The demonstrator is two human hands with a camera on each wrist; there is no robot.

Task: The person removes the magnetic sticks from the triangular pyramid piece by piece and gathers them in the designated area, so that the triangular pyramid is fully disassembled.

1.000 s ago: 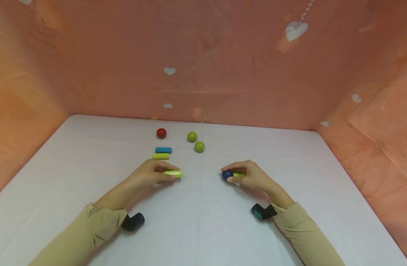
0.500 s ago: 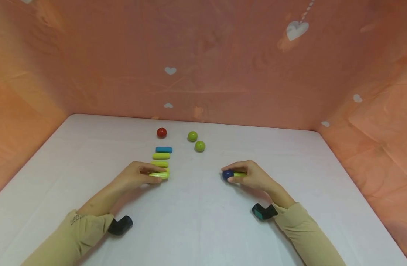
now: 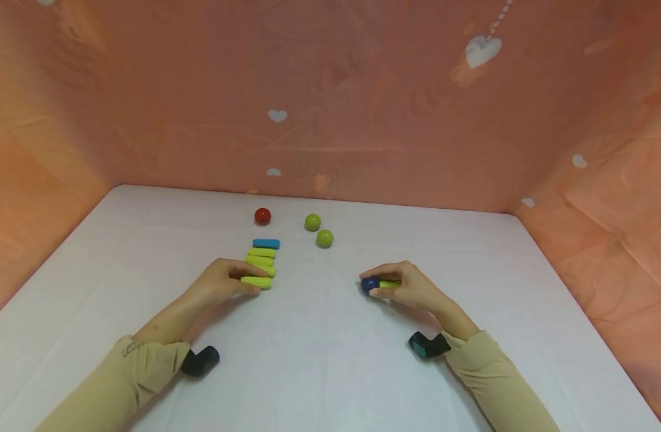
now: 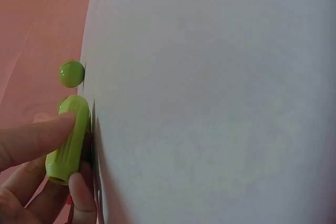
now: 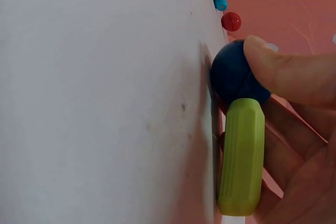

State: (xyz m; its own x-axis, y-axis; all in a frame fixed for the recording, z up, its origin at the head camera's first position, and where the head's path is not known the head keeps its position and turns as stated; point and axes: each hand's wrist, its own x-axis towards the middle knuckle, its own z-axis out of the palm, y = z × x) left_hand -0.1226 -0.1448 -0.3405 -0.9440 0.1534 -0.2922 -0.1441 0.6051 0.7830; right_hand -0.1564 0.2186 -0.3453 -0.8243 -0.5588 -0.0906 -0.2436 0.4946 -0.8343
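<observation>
A white table with rounded far corners stands inside pink walls dotted with white hearts. Both forearms, in tan sleeves, reach in from the near edge and lie low over the table, each with a dark camera strapped under the wrist.

The left hand rests left of the table's middle, palm down, with its fingers curled toward the centre. Thumb and forefinger pinch a lime stick that lies flat and crosswise; the left wrist view shows the same stick held between a finger along its top and a fingertip at its near end. This stick is the nearest one in a short row of sticks that runs toward the far edge, side by side and close together, ending in a blue stick.

The right hand rests right of the middle, fingers curled inward. It grips a dark blue ball joined end-on to another lime stick; the right wrist view shows the thumb pressed on the ball and the stick lying across the fingers.

Toward the far edge lie a red ball and two green balls, which sit close together.
</observation>
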